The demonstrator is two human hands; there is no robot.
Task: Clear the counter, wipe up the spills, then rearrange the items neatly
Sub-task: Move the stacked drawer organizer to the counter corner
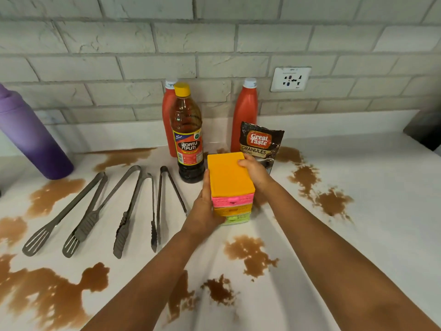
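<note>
the left hand (206, 211) and right hand (254, 170) clasped opposite sides of a small plastic drawer box with an orange top and pink, orange and green drawers (229, 177), fingers curled around it, probably to lift it off the white counter (358, 163). brown spills (250, 255) lay around the box, metal tongs (133, 206) left of it, a soy sauce bottle (188, 139) just behind.

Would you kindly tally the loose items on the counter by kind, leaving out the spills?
Tongs: 3
Red bottles: 2
Soy sauce bottle: 1
Coffee granules pouch: 1
Purple bottle: 1
Drawer box: 1
Total: 9
</note>
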